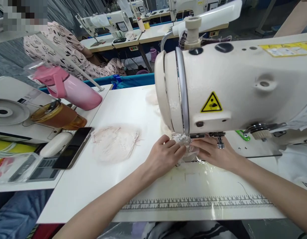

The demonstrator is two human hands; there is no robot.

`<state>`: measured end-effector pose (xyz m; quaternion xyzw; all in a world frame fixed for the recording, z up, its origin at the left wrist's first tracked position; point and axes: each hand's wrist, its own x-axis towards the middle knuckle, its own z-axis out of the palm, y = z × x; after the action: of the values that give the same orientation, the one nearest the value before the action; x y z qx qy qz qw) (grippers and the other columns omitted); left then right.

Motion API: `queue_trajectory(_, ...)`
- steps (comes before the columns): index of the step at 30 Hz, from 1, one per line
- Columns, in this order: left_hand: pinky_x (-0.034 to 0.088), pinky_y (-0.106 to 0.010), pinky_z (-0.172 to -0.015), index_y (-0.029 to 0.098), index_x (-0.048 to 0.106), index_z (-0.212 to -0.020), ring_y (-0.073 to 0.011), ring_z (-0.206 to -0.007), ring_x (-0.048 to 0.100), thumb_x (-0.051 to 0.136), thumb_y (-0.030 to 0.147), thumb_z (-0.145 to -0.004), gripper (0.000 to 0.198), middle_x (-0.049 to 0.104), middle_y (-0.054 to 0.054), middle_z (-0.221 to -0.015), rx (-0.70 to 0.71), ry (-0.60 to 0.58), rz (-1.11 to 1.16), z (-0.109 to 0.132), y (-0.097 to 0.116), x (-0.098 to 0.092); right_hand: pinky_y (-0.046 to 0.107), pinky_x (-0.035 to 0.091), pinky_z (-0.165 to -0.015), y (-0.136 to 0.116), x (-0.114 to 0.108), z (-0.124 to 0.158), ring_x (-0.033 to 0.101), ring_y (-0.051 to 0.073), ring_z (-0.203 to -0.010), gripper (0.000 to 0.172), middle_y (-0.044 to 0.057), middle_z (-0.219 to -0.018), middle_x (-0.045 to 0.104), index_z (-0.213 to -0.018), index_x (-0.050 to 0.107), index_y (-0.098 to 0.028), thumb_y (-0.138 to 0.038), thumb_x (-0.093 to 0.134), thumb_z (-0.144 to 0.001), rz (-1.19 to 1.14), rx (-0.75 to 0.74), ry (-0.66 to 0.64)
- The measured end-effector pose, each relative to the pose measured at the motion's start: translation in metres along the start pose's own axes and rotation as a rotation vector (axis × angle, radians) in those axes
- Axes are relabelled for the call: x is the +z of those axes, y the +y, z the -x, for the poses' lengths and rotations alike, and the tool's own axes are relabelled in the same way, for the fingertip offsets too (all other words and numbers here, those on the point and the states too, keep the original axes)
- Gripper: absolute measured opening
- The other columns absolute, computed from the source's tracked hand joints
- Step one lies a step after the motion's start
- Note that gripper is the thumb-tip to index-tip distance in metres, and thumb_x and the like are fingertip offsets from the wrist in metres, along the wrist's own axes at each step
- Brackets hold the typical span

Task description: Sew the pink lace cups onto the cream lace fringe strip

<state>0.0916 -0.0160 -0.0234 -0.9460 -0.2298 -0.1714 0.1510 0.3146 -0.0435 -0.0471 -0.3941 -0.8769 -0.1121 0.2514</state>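
Under the head of a large cream sewing machine (233, 86), a piece of pale lace fabric (187, 146) lies on the machine bed. My left hand (164, 154) has its fingers curled and pressed together on the fabric's left side. From the right, my right hand (215, 151) touches the same fabric, its fingers reaching beneath the machine head and its fingertips partly hidden. The needle area cannot be made out. Left of my hands, a thin round pale fabric piece (115, 142) with loose reddish threads lies flat on the white table (93, 192).
A printed ruler strip (193, 204) runs along the front edge. On the left are a black phone (72, 147), a pink bottle (74, 88) and an amber container (55, 114). Green snips (243, 135) lie behind my right hand. A person in patterned clothing (66, 46) sits beyond.
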Motion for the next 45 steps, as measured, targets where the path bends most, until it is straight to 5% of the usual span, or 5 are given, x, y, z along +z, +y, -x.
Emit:
queue_trajectory(6,0.038,-0.029,-0.07,0.015,0.062,-0.084,-0.0107,-0.055,0.045,0.048,0.005,-0.091,0.018,0.053,0.005,-0.056,0.013,0.094,-0.056,0.005,0.003,0.001,0.03,0.033,-0.054,-0.004,-0.001,-0.006,0.056,0.01,-0.066,0.017,-0.004,-0.089,0.068,-0.091,0.062,-0.02,-0.012,0.048,-0.088,0.131,-0.091,-0.001)
queue_trajectory(9,0.041,-0.033,-0.086,0.015,0.063,-0.094,-0.0152,-0.083,0.061,0.045,0.008,-0.093,0.02,0.07,-0.002,-0.088,0.0,0.096,0.014,0.006,0.004,0.004,0.029,0.037,-0.055,-0.003,-0.001,-0.008,0.058,0.01,-0.069,0.019,-0.002,-0.088,0.068,-0.092,0.062,-0.019,-0.008,0.047,-0.087,0.107,-0.122,-0.01)
queue_trajectory(15,0.038,-0.037,-0.105,0.01,0.05,-0.13,-0.019,-0.121,0.053,0.031,0.011,-0.096,0.039,0.058,-0.007,-0.132,-0.037,-0.089,0.126,0.01,0.003,0.017,0.028,0.046,-0.073,0.002,0.008,-0.003,0.06,0.012,-0.082,0.026,0.001,-0.092,0.067,-0.098,0.061,-0.019,-0.004,0.042,-0.088,-0.085,-0.109,-0.071)
queue_trajectory(37,0.037,-0.046,-0.109,0.013,0.05,-0.132,-0.0225,-0.125,0.052,0.037,0.011,-0.09,0.044,0.056,-0.007,-0.135,-0.074,-0.172,0.128,0.012,0.001,0.014,0.028,0.037,-0.057,0.0,0.009,-0.001,0.055,0.011,-0.069,0.027,-0.002,-0.091,0.066,-0.092,0.06,-0.019,0.001,0.043,-0.083,0.111,-0.092,-0.035)
queue_trajectory(45,0.035,-0.047,-0.109,0.013,0.051,-0.132,-0.0231,-0.121,0.054,0.039,0.012,-0.088,0.045,0.061,-0.008,-0.127,-0.14,-0.141,0.137,0.01,0.007,0.016,0.03,0.041,-0.07,0.003,0.0,-0.003,0.058,0.012,-0.074,0.025,0.0,-0.096,0.066,-0.1,0.06,-0.022,-0.008,0.042,-0.09,0.067,-0.04,-0.156)
